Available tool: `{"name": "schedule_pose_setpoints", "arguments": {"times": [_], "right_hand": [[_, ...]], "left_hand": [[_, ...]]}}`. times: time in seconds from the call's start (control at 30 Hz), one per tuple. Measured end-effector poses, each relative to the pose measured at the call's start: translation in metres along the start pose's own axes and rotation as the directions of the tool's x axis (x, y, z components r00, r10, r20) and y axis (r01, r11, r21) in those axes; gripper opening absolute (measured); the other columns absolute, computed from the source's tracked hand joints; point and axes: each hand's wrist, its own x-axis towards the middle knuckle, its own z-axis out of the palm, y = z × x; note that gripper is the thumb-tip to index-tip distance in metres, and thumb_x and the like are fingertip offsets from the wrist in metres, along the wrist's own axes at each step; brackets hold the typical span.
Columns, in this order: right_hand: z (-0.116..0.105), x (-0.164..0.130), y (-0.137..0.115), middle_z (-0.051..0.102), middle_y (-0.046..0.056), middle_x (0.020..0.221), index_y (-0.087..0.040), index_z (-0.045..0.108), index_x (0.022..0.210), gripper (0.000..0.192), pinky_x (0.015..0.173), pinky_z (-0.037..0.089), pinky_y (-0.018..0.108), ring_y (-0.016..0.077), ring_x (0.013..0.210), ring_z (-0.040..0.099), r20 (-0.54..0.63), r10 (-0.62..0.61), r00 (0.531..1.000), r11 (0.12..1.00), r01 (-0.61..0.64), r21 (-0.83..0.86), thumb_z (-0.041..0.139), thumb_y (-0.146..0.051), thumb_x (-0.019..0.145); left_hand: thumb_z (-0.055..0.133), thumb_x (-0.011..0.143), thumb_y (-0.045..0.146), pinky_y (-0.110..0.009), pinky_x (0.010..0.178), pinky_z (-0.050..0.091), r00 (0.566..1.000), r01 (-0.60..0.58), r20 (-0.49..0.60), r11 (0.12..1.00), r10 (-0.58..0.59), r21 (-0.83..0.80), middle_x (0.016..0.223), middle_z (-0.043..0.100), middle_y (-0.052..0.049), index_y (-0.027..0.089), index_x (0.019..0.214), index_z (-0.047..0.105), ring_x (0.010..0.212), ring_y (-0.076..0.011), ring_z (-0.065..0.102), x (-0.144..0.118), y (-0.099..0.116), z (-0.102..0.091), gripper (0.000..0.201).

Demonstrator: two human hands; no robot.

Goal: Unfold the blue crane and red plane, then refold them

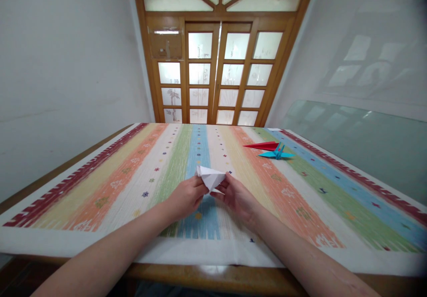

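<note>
Folded white paper [210, 177] pinched between left hand [187, 195] and right hand [237, 198], held just above a striped tablecloth [110, 177] covering a wooden table [213, 277]. Red paper crane [263, 146] and blue paper crane [276, 154] lying touching on the cloth, well apart to the right. Wooden glazed door [218, 61] behind the table; glass sheet [367, 141] at right.

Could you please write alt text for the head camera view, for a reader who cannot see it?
Two bare hands, left hand and right hand, hold a partly folded white paper above a striped tablecloth. Farther right on the cloth lie a red paper model and a blue paper crane; a wooden glazed door stands behind.
</note>
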Motion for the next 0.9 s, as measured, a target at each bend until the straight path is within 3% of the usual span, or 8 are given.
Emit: {"name": "schedule_pose_setpoints", "arguments": {"times": [0.17,0.33,0.5,0.7,0.8,0.9], "right_hand": [[0.01,-0.004,0.002,0.071,0.01,0.119,-0.024,0.067,0.115,0.04,0.084,0.057,0.035,0.0221,0.1,0.069,0.018,0.05,0.999,0.998,-0.05,-0.034,0.052,-0.056,0.096],[0.01,-0.005,0.005,0.071,0.009,0.122,-0.025,0.066,0.118,0.037,0.078,0.057,0.031,0.0205,0.096,0.071,-0.031,0.065,0.997,0.998,-0.066,-0.012,0.055,-0.053,0.096],[0.008,0.0,0.008,0.072,0.008,0.12,-0.024,0.066,0.114,0.029,0.077,0.058,0.032,0.0211,0.095,0.071,-0.106,0.072,0.992,0.997,-0.071,0.014,0.056,-0.044,0.095],[0.003,0.005,0.007,0.075,0.008,0.11,-0.022,0.067,0.111,0.027,0.069,0.058,0.031,0.0218,0.086,0.071,-0.151,-0.004,0.989,1.0,0.002,-0.016,0.065,-0.038,0.09],[-0.003,0.008,-0.001,0.076,0.008,0.106,-0.021,0.068,0.106,0.023,0.07,0.058,0.031,0.0205,0.082,0.071,-0.226,-0.054,0.973,0.999,0.051,-0.018,0.065,-0.036,0.09],[-0.01,0.01,-0.012,0.076,0.007,0.104,-0.022,0.067,0.105,0.022,0.07,0.058,0.031,0.0208,0.082,0.071,-0.284,-0.114,0.952,0.993,0.101,-0.062,0.066,-0.037,0.089]], "left_hand": [[0.049,0.085,0.007,-0.045,0.092,0.052,0.998,-0.056,0.009,0.996,0.055,0.071,0.111,0.069,-0.013,0.019,0.101,0.065,0.109,-0.0297,0.063,-0.001,0.0,0.006,0.026],[0.052,0.086,0.006,-0.043,0.098,0.051,0.996,-0.029,0.084,0.996,0.022,0.083,0.121,0.068,-0.015,0.019,0.115,0.062,0.115,-0.0303,0.063,-0.002,0.004,0.011,0.034],[0.057,0.086,0.013,-0.05,0.108,0.044,0.985,-0.1,0.15,0.992,0.088,0.078,0.137,0.06,-0.017,0.017,0.127,0.059,0.132,-0.0333,0.052,0.002,0.01,0.01,0.042],[0.062,0.087,0.017,-0.047,0.099,0.048,0.973,-0.169,0.186,0.974,0.14,0.148,0.107,0.072,-0.012,0.019,0.102,0.069,0.109,-0.0286,0.064,0.006,0.013,-0.003,0.017],[0.062,0.089,0.023,-0.047,0.099,0.047,0.97,-0.229,0.122,0.961,0.211,0.156,0.113,0.07,-0.012,0.02,0.106,0.069,0.11,-0.0285,0.063,0.005,0.011,-0.016,0.018],[0.058,0.092,0.026,-0.044,0.097,0.048,0.977,-0.183,-0.098,0.979,0.192,0.093,0.108,0.071,-0.009,0.02,0.094,0.069,0.105,-0.0254,0.063,0.002,0.004,-0.028,0.012]]}}
